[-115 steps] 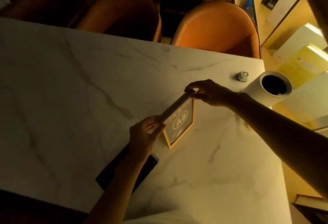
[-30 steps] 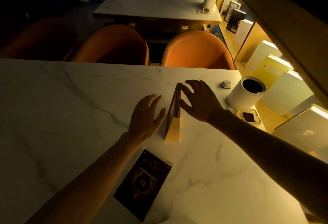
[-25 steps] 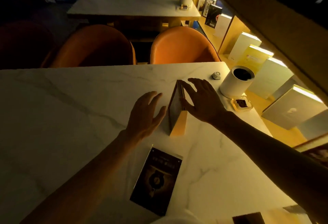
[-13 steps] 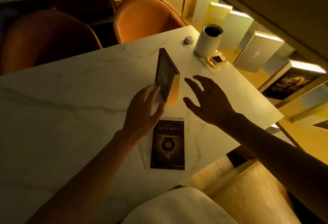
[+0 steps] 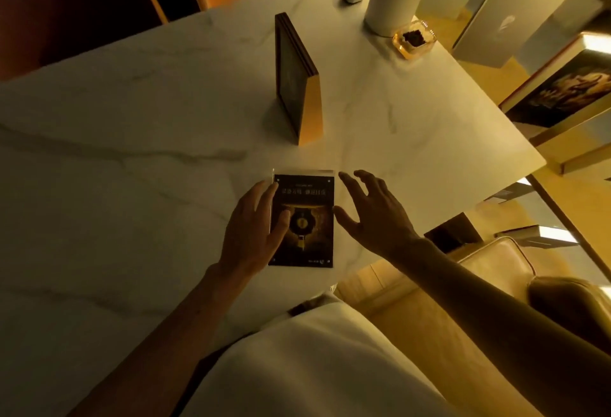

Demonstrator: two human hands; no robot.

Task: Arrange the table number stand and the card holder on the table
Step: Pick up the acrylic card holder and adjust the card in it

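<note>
Left hand (image 5: 254, 228) flat, fingers spread, thumb resting on card holder (image 5: 302, 220); not gripping. Right hand (image 5: 373, 215) wide open, just beside holder's right edge, holding nothing.

Card holder lies flat near bench (image 5: 132, 152) front edge: thin clear acrylic sleeve, dark glossy print inside.

Risk: slick acrylic on polished marble slides off near edge if pushed; pinch may slip.

Table number stand (image 5: 297, 79) upright mid-bench, well apart: tent-shaped, dark panel, wood-toned frame. Careless lift could topple it.

Bare table (image 5: 132, 152) lies open leftward; the upright table number stand (image 5: 296, 79) blocks the way ahead.
</note>
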